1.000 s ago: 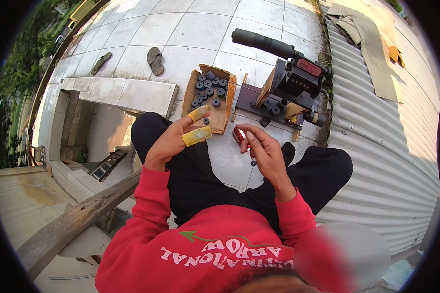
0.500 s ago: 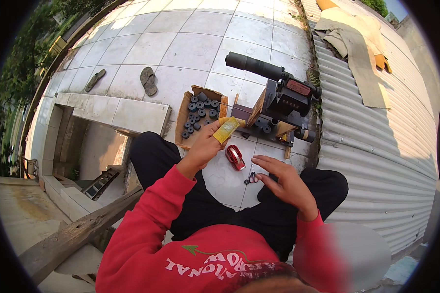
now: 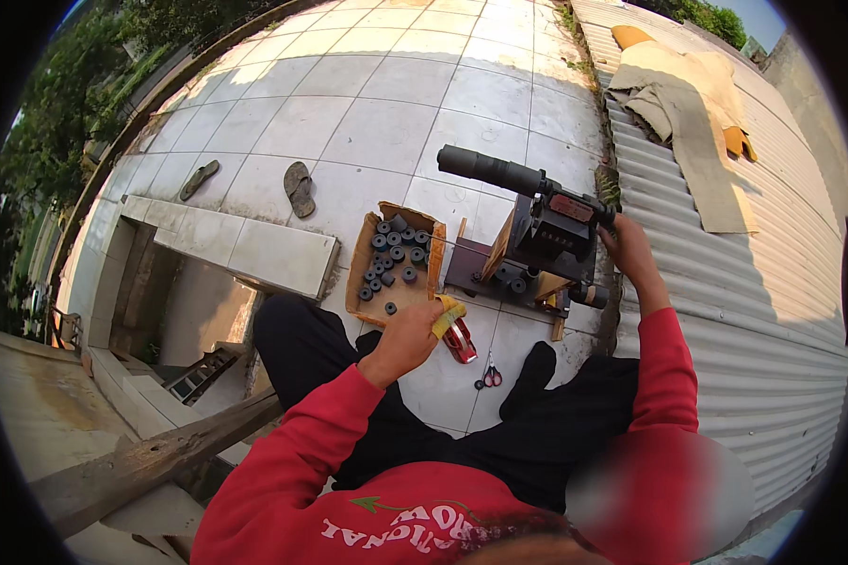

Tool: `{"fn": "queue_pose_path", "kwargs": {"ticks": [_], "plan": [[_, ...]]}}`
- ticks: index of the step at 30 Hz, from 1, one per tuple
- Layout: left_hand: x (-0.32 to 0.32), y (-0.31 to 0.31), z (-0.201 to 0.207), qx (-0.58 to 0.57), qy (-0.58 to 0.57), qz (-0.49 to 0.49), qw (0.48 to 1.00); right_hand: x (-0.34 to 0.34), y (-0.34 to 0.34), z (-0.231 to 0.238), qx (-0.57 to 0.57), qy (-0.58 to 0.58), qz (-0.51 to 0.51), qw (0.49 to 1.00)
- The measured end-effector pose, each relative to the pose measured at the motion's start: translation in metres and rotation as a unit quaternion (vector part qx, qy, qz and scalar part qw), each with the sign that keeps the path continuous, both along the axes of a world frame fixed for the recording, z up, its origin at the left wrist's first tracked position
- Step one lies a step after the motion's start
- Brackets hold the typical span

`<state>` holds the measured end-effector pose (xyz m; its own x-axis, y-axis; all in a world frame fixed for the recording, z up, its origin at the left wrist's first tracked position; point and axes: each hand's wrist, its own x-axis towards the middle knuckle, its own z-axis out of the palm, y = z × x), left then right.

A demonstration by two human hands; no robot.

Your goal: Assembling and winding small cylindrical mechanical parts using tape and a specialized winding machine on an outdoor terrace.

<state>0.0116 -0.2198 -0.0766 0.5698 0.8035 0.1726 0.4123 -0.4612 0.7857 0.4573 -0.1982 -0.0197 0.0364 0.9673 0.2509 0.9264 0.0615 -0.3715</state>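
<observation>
My left hand (image 3: pixel 403 343) is closed around a folded yellow cloth (image 3: pixel 449 314), held over the floor at the near right corner of the cardboard box. My right hand (image 3: pixel 631 252) grips the right end of a black machine (image 3: pixel 558 226) with a small counter window and a long dark cylinder pointing left. Its fingertips are partly hidden there. The machine stands on a dark base with wooden pieces (image 3: pixel 504 240). Under the cloth lies a red, metal-ended hand tool (image 3: pixel 461 343). Small scissors (image 3: pixel 492 377) lie nearer me beside a little black disc (image 3: pixel 480 385).
The open cardboard box (image 3: pixel 356 294) holds several black cylindrical pieces with holes (image 3: pixel 396 253). Two sandals (image 3: pixel 300 189) lie on the tiles. A tiled ledge (image 3: pixel 283 256) borders an opening at left, near a wooden beam (image 3: pixel 160 452). Corrugated roofing (image 3: pixel 707 320) runs along the right.
My right hand has moved from above the scissors up and right onto the machine's end. My left hand has lowered toward me with the yellow cloth. The whole view has shifted slightly.
</observation>
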Motion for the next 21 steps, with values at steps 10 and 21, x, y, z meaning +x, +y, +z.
{"fn": "queue_pose_path", "kwargs": {"ticks": [10, 21], "plan": [[0.013, 0.015, 0.016, -0.146, -0.044, -0.05, 0.987, 0.005, 0.0, 0.002, -0.01, -0.007, -0.012, 1.0], [0.033, 0.032, 0.002, -0.141, -0.129, -0.019, 0.981, -0.02, -0.028, 0.008, -0.114, -0.022, -0.01, 0.993]]}}
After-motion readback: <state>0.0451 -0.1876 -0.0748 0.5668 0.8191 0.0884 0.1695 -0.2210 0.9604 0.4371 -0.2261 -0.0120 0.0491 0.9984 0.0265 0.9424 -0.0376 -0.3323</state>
